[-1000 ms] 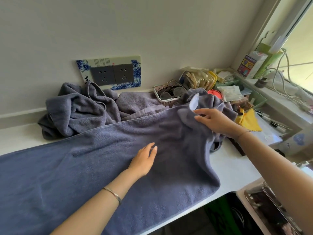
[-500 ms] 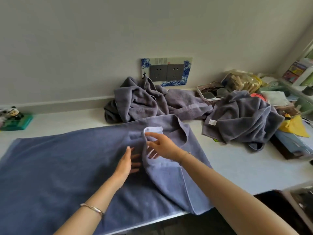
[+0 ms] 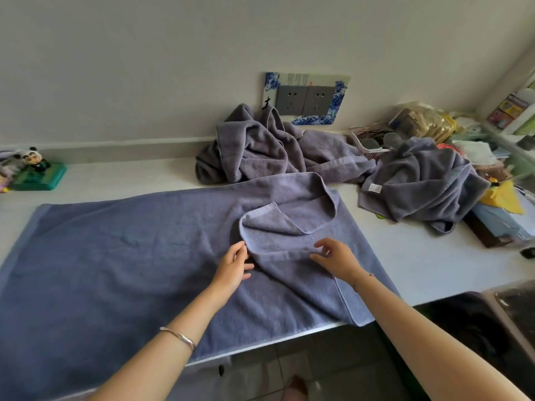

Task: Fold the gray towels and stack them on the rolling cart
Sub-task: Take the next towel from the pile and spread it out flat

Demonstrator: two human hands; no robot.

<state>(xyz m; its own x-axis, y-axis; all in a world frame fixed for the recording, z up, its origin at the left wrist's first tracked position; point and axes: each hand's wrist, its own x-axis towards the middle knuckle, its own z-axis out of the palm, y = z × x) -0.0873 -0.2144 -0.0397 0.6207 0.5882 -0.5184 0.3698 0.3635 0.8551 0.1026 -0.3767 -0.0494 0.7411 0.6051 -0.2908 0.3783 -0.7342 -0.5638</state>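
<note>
A large gray towel [image 3: 115,270] lies spread on the white counter [image 3: 428,264], its near edge hanging over the front. The towel's right end is folded back toward the middle, and that flap [image 3: 278,235] lies loosely with one corner turned up. My left hand [image 3: 233,267] rests on the towel with its fingertips touching the flap's left edge. On the flap's right side my right hand [image 3: 337,259] holds nothing, fingers spread and relaxed. Two more gray towels lie crumpled: one [image 3: 260,149] against the wall, one [image 3: 422,180] at the right.
A double wall socket [image 3: 307,99] sits above the back towel. Clutter of boxes, packets and a yellow cloth [image 3: 503,198] fills the right end of the counter. A small figurine on a green base [image 3: 37,172] stands far left. A dark bin-like thing [image 3: 469,328] stands below right.
My right hand carried the towel's right end leftward, laid it over the middle and let go. My left hand shifted to the flap's edge. The view swung left.
</note>
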